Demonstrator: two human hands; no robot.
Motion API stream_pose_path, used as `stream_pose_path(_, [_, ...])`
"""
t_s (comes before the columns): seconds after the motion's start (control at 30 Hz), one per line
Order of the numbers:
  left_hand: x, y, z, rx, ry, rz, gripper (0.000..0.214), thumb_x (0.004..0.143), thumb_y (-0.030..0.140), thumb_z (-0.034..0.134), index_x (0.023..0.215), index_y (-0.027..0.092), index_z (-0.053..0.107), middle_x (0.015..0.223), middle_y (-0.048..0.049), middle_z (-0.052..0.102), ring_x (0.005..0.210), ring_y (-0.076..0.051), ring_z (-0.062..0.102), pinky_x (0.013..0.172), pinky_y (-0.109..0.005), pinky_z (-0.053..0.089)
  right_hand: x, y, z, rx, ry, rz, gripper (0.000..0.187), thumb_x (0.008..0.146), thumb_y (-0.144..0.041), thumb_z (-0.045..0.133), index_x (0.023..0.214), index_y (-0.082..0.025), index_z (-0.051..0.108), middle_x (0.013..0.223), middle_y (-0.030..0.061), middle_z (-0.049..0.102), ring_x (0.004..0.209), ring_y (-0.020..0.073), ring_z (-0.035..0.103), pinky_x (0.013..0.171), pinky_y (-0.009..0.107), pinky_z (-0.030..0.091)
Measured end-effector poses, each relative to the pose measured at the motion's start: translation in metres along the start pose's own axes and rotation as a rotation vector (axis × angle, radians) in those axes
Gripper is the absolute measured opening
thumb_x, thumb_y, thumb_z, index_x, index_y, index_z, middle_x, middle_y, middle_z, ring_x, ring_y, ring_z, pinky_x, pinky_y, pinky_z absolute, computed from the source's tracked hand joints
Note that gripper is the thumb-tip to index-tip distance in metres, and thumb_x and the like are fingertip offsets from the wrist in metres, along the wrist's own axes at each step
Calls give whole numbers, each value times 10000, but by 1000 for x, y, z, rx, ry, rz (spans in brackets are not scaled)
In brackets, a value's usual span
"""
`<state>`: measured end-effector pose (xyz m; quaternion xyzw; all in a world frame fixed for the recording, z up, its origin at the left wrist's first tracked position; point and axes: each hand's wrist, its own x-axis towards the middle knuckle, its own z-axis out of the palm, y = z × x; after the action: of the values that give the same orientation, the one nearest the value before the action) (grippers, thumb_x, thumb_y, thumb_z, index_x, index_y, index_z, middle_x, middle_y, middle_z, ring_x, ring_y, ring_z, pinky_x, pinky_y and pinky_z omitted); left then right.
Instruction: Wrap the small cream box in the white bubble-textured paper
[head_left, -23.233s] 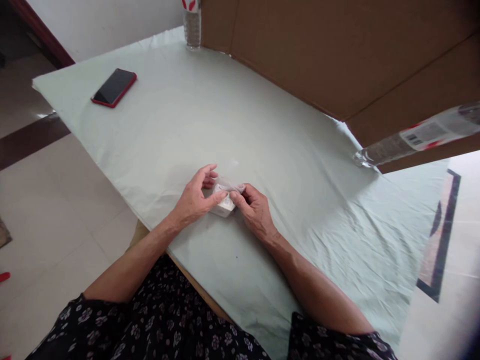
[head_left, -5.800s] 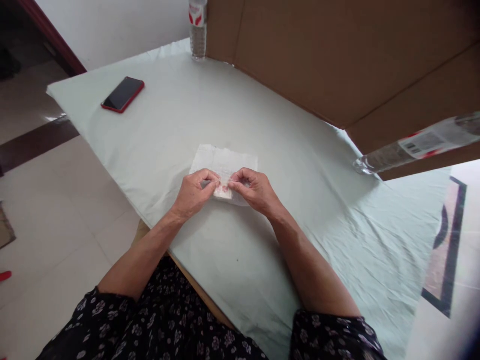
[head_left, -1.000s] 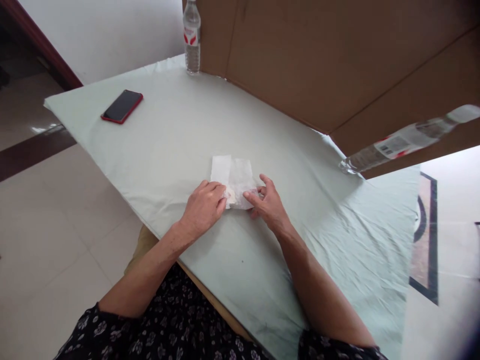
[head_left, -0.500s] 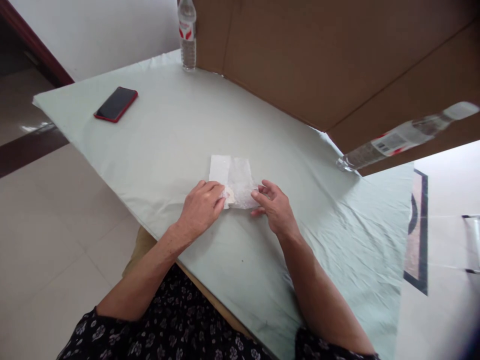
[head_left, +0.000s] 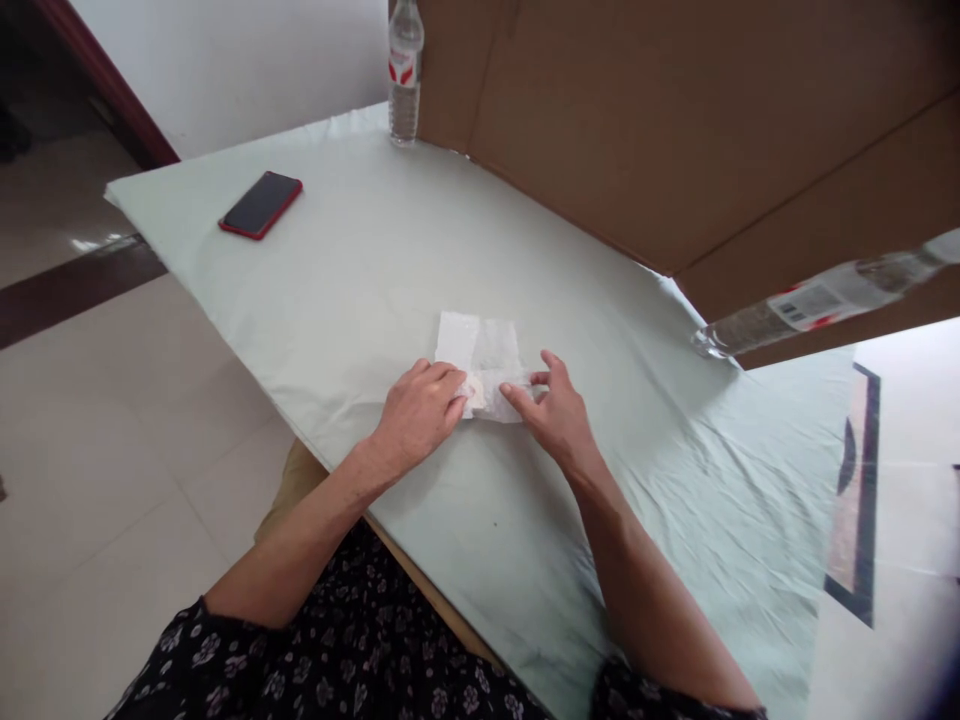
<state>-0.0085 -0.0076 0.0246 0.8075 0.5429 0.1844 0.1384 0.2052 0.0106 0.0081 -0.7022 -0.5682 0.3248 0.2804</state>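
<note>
A white paper tissue [head_left: 480,350], folded into a narrow rectangle, lies flat on the pale green tablecloth [head_left: 352,270]. A small clear plastic wrapper [head_left: 501,392] lies over its near end. My left hand [head_left: 420,412] rests palm down on the tissue's near left corner, fingers curled together and pressing it. My right hand [head_left: 559,415] lies at the near right corner, fingers spread, fingertips touching the wrapper.
A red-cased phone [head_left: 261,204] lies at the far left of the table. One water bottle [head_left: 405,70] stands at the back by a large cardboard sheet [head_left: 675,120]. A second bottle [head_left: 817,300] stands at the right against the cardboard.
My right hand has shifted slightly onto the wrapper's edge. The tissue, opened wider several seconds ago, lies folded narrow as it did a second ago. The view has shifted a little.
</note>
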Motion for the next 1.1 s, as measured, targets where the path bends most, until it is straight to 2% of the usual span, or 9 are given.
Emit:
stream_pose_path(0.1, [-1, 0, 1, -9, 11, 11, 182, 949, 130, 555, 1052, 183, 695, 1190, -78, 729, 1019, -242, 629, 923, -389, 527, -7, 4, -4, -57, -40, 10, 931, 757, -655, 705, 1486, -133, 455, 1105, 167, 703, 693, 228, 674, 581, 364, 561])
stream_pose_path(0.23, [-2, -1, 2, -11, 33, 18, 182, 974, 158, 536, 1068, 172, 692, 1194, -89, 727, 1036, -245, 635, 939, -391, 523, -14, 1, -2, 199, -193, 114, 771, 751, -578, 734, 1376, -197, 492, 900, 78, 713, 555, 186, 650, 431, 298, 520])
stream_pose_path(0.33, [-2, -1, 2, 3, 20, 23, 185, 960, 146, 546, 1069, 173, 694, 1205, -85, 727, 1028, -251, 632, 930, -394, 524, -12, -3, -3, 383, -249, 139, 663, 713, -579, 755, 1223, -210, 546, 771, 9, 676, 554, 179, 662, 403, 257, 506])
stream_pose_path(0.5, [-2, -1, 1, 7, 20, 15, 180, 959, 145, 544, 1053, 182, 693, 1202, -76, 729, 1024, -248, 623, 924, -389, 520, -6, -4, -3, 341, -356, 100, 462, 737, -605, 716, 894, -175, 650, 655, 13, 635, 513, 154, 608, 388, 243, 461])
stream_pose_path(0.57, [-1, 0, 0, 5, 22, 7, 175, 964, 151, 541, 1050, 183, 690, 1195, -75, 729, 1018, -243, 622, 926, -386, 515, -4, -4, 1, 285, -333, 62, 416, 770, -599, 661, 793, -185, 635, 571, -9, 583, 452, 135, 533, 399, 254, 432])
stream_pose_path(0.67, [0, 2, -1, 12, -2, -8, 163, 964, 154, 549, 1039, 188, 689, 1189, -72, 728, 1013, -241, 619, 912, -376, 513, -4, -5, 10, 136, -175, -49, 321, 781, -518, 618, 699, -210, 579, 586, -11, 566, 487, 136, 506, 478, 278, 425])
stream_pose_path(0.77, [1, 4, -2, 21, -29, -25, 157, 962, 153, 552, 1039, 184, 686, 1182, -74, 726, 1023, -248, 611, 912, -376, 510, -5, -9, 17, 2, 8, -170, 197, 738, -406, 634, 745, -229, 545, 667, -11, 594, 589, 155, 536, 595, 300, 441])
stream_pose_path(0.83, [2, 5, -3, 18, -33, -27, 157, 968, 155, 541, 1041, 180, 678, 1166, -78, 726, 1017, -248, 608, 914, -378, 508, -7, -11, 19, -25, 63, -205, 198, 722, -353, 637, 862, -240, 554, 665, -39, 575, 587, 154, 521, 631, 311, 439])
stream_pose_path(1.1, [2, 10, -4, -2, -51, -59, 128, 965, 149, 544, 1025, 186, 651, 1124, -79, 709, 1016, -238, 613, 884, -351, 513, -11, -24, 23, 268, -49, -155, 483, 812, -377, 622, 1255, -223, 506, 603, -102, 437, 530, 139, 448, 559, 297, 421])
